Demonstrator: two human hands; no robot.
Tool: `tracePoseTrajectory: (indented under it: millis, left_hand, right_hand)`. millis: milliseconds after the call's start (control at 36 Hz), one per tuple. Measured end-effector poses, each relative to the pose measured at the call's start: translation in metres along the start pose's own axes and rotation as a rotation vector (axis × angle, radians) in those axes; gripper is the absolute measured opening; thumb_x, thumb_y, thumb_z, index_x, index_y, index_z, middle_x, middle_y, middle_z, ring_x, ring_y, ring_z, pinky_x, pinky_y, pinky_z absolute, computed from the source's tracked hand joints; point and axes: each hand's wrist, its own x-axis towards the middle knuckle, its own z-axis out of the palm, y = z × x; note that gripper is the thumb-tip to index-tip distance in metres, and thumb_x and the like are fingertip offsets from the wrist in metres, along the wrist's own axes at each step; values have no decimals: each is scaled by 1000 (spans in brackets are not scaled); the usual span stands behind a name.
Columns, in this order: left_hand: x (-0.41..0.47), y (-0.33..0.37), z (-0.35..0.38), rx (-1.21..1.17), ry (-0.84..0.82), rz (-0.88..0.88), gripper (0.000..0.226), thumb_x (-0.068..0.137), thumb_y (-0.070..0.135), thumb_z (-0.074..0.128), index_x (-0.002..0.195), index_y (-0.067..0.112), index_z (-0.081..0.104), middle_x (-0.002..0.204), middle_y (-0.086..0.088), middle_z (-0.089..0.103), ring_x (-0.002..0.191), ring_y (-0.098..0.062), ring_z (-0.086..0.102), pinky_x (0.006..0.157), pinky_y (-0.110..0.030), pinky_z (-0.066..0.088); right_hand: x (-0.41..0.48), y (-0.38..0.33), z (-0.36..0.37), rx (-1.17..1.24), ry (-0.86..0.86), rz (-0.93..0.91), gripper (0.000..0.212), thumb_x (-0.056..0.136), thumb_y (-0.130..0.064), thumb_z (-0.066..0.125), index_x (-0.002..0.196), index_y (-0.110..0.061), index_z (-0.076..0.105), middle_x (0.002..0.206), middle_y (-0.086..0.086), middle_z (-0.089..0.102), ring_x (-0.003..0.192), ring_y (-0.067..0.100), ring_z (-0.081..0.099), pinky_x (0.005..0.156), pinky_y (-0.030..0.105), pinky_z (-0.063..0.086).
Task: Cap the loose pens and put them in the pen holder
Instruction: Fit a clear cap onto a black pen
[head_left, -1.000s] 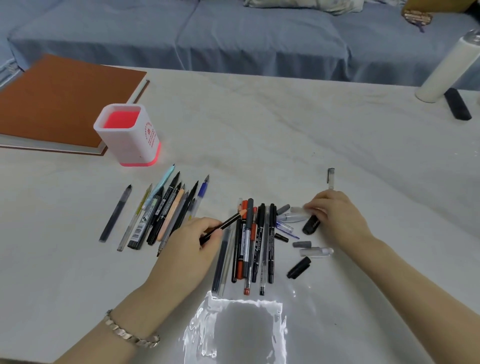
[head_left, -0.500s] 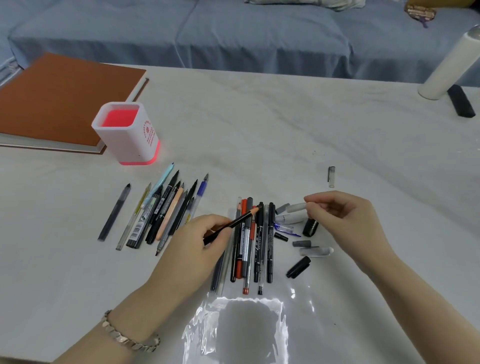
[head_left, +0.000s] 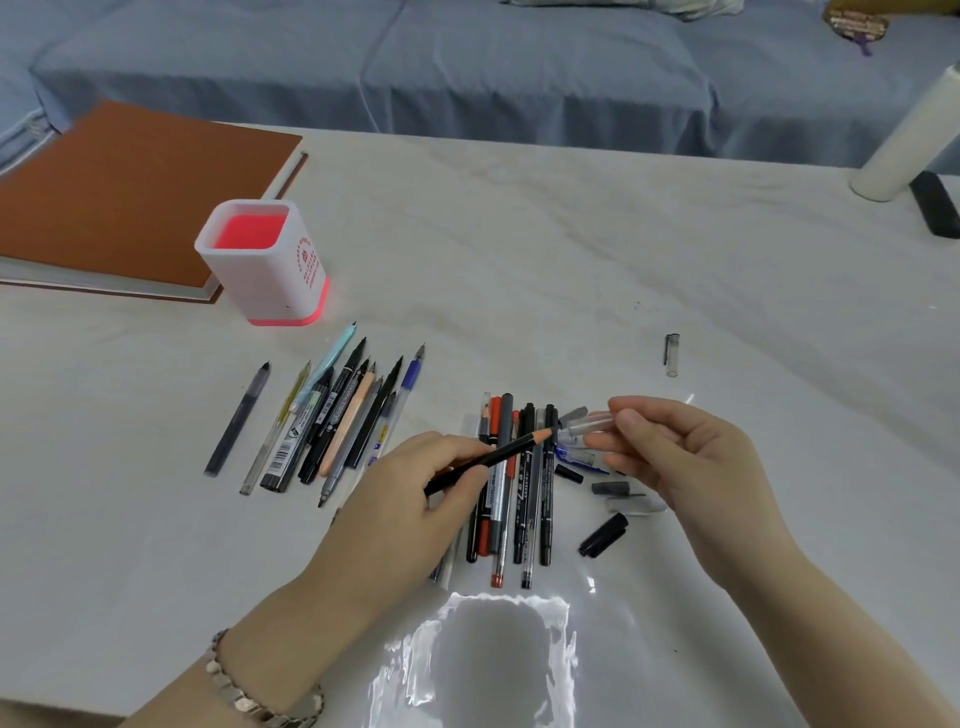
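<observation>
My left hand grips a thin black pencil-like pen with an orange tip that points up and right. My right hand pinches a clear cap just right of that tip, a small gap between them. Under both hands lies a row of several capped pens. Several uncapped pens lie in a fan to the left. Loose caps are scattered below my right hand. The white pen holder with a pink inside stands at the back left with nothing in it.
A brown book lies behind the holder at the far left. A single clear cap lies apart on the right. A white cylinder and a black object sit at the far right. A clear plastic bag lies at the near edge.
My right hand picked a clear cap out of the pile, lifted it and brought it toward the pen tip. My left hand raised the pen slightly.
</observation>
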Motion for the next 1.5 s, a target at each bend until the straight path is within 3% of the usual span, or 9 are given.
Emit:
tracePoseTrajectory:
  millis: [389,528,722,861,1056,1167,1250,1417,1500]
  left_hand:
    - [-5,0,-1,90,-10,74,21,88,17,56,100,31,66,81,9,61,75,3,52,63,-5,37]
    - [-7,-6,-2,158,-4,135,26,86,42,46,106,39,62,79,15,58,78,-2,54,66,-7,38]
    - [-8,-2,2,118,42,159,32,84,43,44,105,33,65,69,14,54,68,3,51,61,-3,34]
    - [-8,6,3,-32,28,70,16,87,26,56,96,33,68,78,11,61,62,-2,53,56,-6,36]
    - [0,10,2,-288,-110,-160,20,88,13,54,86,23,71,56,9,58,48,0,46,49,-10,37]
    - [10,-6,-2,61,-36,-131,25,93,28,45,88,19,67,78,10,64,72,1,56,69,-10,41]
    - [25,-35,-9,441,108,-72,23,93,15,46,103,7,65,102,-5,64,96,-23,58,86,-33,45]
    - [38,-61,-3,723,90,-77,20,83,-2,52,100,2,61,102,-13,61,94,-31,53,76,-37,45]
    - [41,-61,2,738,115,-106,23,82,-4,51,103,2,59,105,-14,58,94,-32,53,74,-39,47]
  right_hand:
    - [-4,0,6,-32,-59,-28,16,85,-1,54,83,-11,67,67,4,74,62,9,69,61,13,54]
    - [-8,-1,12,-81,-98,-67,18,83,1,55,80,-12,67,68,1,74,62,7,68,62,12,53]
    - [-14,6,20,-6,-93,-18,13,74,0,65,79,-12,64,77,2,75,68,12,70,65,16,55]
    - [-12,5,23,38,-101,-7,12,78,1,61,81,-10,65,72,2,75,63,10,69,58,13,53]
    - [-8,7,23,39,-130,-3,12,80,1,57,84,-9,64,71,4,74,65,13,69,60,15,55]
    - [-1,10,24,-18,-50,-15,16,84,1,55,92,-11,63,70,7,68,55,7,65,54,12,52]
    - [12,15,21,-177,40,-74,24,87,-5,55,106,-20,56,77,8,64,50,2,61,49,10,49]
    - [39,31,21,-499,83,-165,18,84,-13,61,76,-28,55,73,3,64,48,3,56,48,9,44]
    - [48,41,31,-661,25,-194,7,82,-18,64,82,-23,60,76,-4,62,65,7,56,64,14,47]
